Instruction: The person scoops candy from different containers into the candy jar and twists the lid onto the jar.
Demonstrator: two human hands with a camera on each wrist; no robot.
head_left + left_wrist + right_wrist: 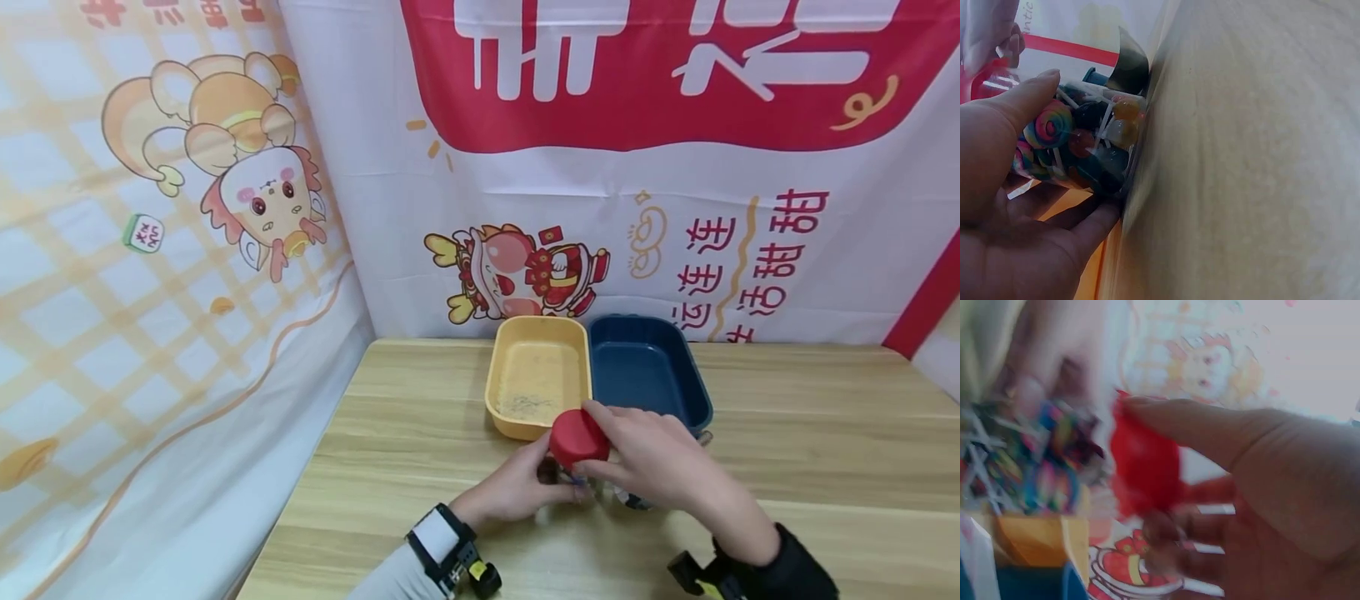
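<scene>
On the wooden table, just before the yellow tray and blue tray, stands a clear lollipop jar (upright, long axis vertical). Left hand grasps its body; right hand clasps the red lid on top.

A pale wood-grain desk carries two shallow rectangular trays set side by side and touching, toward its far edge. The left one is a yellow tray with a few fine specks or scraps on its floor; the right one is a dark blue tray. Behind the desk hangs a white banner with a red panel, red characters and a small cartoon figure. To the left hangs a checked cloth printed with an orange cartoon creature.
</scene>
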